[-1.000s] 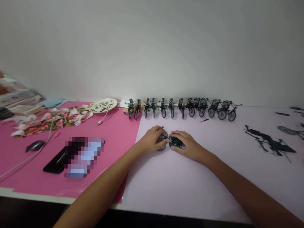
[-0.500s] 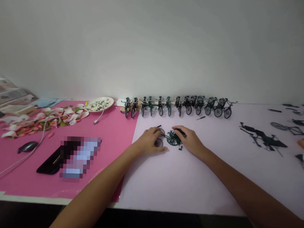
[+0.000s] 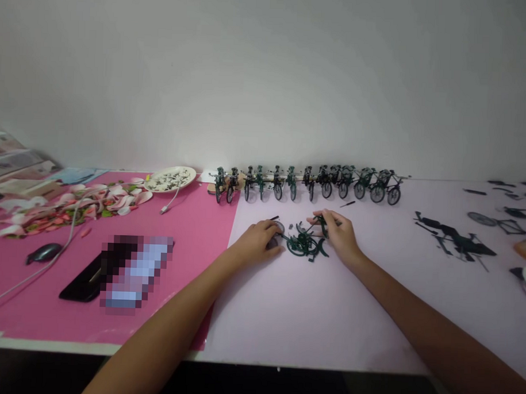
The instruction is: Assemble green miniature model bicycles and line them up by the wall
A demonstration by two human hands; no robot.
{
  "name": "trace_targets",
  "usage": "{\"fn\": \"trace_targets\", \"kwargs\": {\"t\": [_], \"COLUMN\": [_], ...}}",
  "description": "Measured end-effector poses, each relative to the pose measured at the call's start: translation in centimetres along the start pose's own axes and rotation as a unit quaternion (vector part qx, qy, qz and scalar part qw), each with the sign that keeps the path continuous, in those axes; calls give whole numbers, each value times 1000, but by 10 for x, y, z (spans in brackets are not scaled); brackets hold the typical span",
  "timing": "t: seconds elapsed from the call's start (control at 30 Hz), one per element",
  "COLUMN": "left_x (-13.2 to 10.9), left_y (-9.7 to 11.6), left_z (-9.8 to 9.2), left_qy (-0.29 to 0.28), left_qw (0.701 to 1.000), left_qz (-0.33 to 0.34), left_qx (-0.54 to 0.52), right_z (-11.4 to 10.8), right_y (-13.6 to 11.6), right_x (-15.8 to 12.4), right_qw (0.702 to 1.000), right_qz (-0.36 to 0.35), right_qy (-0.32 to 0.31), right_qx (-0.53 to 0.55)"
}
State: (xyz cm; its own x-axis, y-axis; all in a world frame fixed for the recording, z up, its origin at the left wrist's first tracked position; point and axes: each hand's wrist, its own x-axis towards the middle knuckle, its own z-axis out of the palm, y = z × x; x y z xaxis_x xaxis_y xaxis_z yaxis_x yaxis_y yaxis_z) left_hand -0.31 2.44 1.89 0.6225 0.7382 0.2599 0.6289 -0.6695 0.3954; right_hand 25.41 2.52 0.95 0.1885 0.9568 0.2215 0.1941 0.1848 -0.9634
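Note:
My left hand (image 3: 258, 241) rests on the pale tabletop, fingers curled around a small spoked toy bicycle wheel (image 3: 280, 227); the grip itself is partly hidden. Just right of it lies a cluster of loose dark green toy bicycle parts (image 3: 303, 246), with rings and thin curved pieces. Between the thumb and fingers of my right hand (image 3: 340, 235) is a dark green toy bicycle part (image 3: 321, 223), held over the cluster's right side. Its exact shape is too small to make out.
Along the wall stands a row of assembled toy bicycles (image 3: 291, 183). More dark parts (image 3: 457, 238) lie at right. A small screwdriver (image 3: 347, 204) sits before the row. Leftward are a plate (image 3: 171, 180), petals (image 3: 111, 206), a computer mouse (image 3: 45, 253), a cable and phones (image 3: 81, 285).
My right hand has shifted slightly right and lifted a dark green part off the cluster, uncovering more pieces. My left hand's fingers have drawn closer together around the wheel.

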Motion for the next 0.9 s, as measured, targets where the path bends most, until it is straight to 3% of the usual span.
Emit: {"fn": "trace_targets", "kwargs": {"t": [0.2, 0.33, 0.57, 0.73, 0.9], "left_x": [1, 1, 0, -4, -5], "left_y": [0, 0, -4, -9, -17], "left_z": [1, -2, -19, -37, -43], "left_qy": [-3, -9, -11, -38, -91], "left_qw": [1000, 1000, 999, 997, 990], "left_qz": [-1, -1, -24, -62, -109], "left_qx": [10, 5, -20, -37, -15], "right_z": [-7, -13, -17, -24, -28], "right_y": [-8, 1, 11, -4, -11], "right_x": [4, 11, 11, 6, 1], "right_qw": [999, 999, 985, 943, 906], "right_qz": [-24, -1, -55, -94, -90], "right_qy": [13, -12, -26, -143, -248], "right_qx": [-24, -30, -160, -285, -330]}}
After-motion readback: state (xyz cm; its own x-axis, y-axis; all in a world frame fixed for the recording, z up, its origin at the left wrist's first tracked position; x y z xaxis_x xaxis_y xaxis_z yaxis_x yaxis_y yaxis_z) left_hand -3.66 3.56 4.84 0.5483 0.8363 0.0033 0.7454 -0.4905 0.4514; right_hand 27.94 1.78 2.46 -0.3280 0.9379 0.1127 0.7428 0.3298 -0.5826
